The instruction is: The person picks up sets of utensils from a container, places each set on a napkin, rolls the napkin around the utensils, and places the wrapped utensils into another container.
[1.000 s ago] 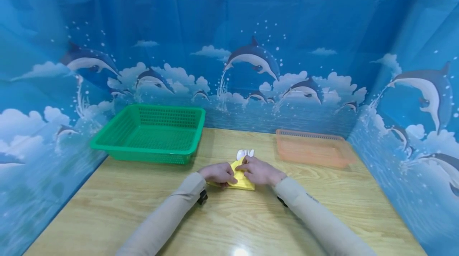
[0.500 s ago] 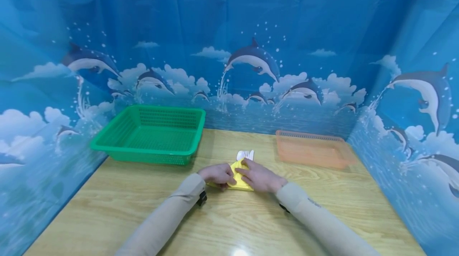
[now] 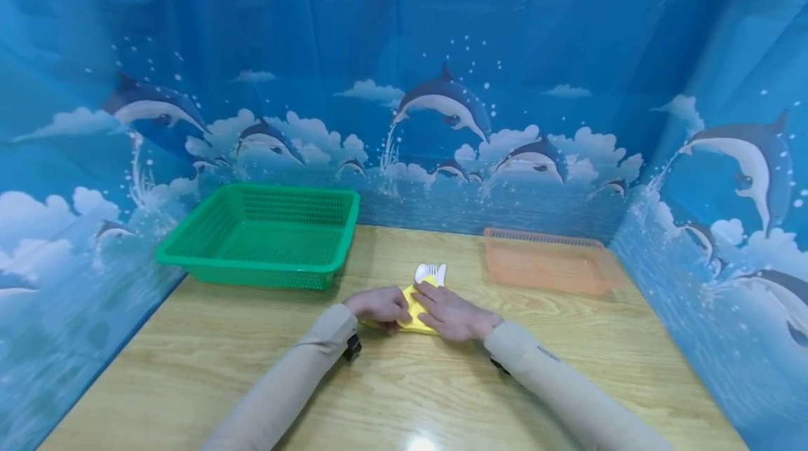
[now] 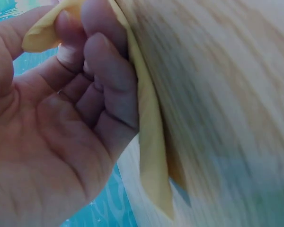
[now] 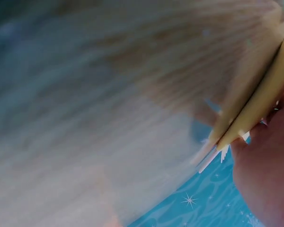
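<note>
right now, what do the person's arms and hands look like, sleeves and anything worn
The left hand and right hand are gloveless. The left sleeve and right sleeve are long and light beige; the right has a dark marking, unreadable here. A black wrist camera shows at the left cuff.

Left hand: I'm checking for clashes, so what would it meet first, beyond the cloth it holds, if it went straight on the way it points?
Probably the right hand, which lies on the yellow cloth ahead of the left hand; depth is hard to judge.
</note>
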`<act>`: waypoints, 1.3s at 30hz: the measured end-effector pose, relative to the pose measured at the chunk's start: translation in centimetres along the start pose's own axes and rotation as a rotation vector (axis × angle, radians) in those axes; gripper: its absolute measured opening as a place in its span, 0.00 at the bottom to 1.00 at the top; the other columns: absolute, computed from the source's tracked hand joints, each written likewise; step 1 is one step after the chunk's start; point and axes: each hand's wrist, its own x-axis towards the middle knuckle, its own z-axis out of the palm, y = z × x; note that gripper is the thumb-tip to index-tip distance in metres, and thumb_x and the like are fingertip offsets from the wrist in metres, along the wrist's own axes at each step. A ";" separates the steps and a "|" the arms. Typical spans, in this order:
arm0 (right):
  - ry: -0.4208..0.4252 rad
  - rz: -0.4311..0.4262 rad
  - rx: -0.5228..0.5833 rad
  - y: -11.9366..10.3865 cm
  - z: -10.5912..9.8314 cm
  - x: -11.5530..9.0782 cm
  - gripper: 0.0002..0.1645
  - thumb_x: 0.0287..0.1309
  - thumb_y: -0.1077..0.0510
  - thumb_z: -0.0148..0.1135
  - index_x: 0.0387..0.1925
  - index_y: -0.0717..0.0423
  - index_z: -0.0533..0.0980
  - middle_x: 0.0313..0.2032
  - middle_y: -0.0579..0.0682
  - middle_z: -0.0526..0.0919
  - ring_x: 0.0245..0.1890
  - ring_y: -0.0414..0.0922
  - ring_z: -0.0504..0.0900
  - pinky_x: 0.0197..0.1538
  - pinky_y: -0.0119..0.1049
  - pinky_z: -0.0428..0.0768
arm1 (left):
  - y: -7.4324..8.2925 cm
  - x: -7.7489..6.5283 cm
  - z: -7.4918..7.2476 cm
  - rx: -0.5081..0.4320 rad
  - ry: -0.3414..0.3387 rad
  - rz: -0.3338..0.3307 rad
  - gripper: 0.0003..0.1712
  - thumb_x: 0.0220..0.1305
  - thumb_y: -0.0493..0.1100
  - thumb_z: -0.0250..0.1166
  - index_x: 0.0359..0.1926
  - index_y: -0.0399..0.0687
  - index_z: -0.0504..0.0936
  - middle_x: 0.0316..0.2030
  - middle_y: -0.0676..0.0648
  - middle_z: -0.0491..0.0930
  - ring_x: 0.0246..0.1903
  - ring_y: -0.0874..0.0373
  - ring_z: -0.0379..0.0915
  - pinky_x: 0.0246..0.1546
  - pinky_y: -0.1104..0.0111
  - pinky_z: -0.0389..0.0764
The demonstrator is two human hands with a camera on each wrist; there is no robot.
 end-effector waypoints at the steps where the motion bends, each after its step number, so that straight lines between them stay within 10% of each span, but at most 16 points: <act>1: 0.002 -0.005 -0.010 0.0 0.0 0.1 0.35 0.77 0.44 0.33 0.76 0.58 0.50 0.77 0.56 0.46 0.77 0.52 0.45 0.77 0.51 0.50 | -0.1 0.0 -0.1 -0.001 -0.001 -0.001 0.16 0.62 0.36 0.61 0.17 0.47 0.72 0.15 0.51 0.74 0.15 0.62 0.70 0.18 0.76 0.72; 8: -0.033 0.016 -0.039 0.3 0.0 0.4 0.37 0.77 0.40 0.29 0.76 0.54 0.50 0.78 0.52 0.44 0.78 0.49 0.43 0.77 0.49 0.49 | -0.5 0.0 -0.6 -0.016 -0.026 -0.013 0.16 0.66 0.39 0.60 0.20 0.46 0.74 0.16 0.50 0.75 0.15 0.62 0.71 0.18 0.75 0.73; 16: -0.028 0.015 -0.041 0.4 0.4 0.4 0.37 0.76 0.40 0.29 0.76 0.55 0.50 0.78 0.52 0.43 0.78 0.50 0.42 0.77 0.50 0.47 | -0.5 -0.6 -1.0 0.170 0.000 -0.008 0.21 0.67 0.42 0.63 0.15 0.48 0.74 0.11 0.52 0.74 0.10 0.65 0.65 0.13 0.77 0.66; 27: -0.055 0.062 -0.087 0.1 0.5 0.6 0.39 0.74 0.34 0.28 0.77 0.50 0.49 0.78 0.49 0.41 0.78 0.48 0.38 0.78 0.47 0.45 | 0.1 -0.2 -0.9 0.173 0.094 -0.191 0.22 0.58 0.43 0.72 0.11 0.46 0.75 0.08 0.52 0.73 0.09 0.65 0.63 0.10 0.78 0.61; 39: -0.045 0.055 -0.052 -0.1 0.4 0.9 0.36 0.75 0.37 0.29 0.73 0.51 0.59 0.77 0.52 0.47 0.78 0.52 0.41 0.77 0.52 0.48 | 0.7 -0.3 -1.3 0.375 0.222 -0.107 0.20 0.51 0.46 0.76 0.15 0.51 0.73 0.13 0.56 0.70 0.15 0.64 0.64 0.16 0.74 0.64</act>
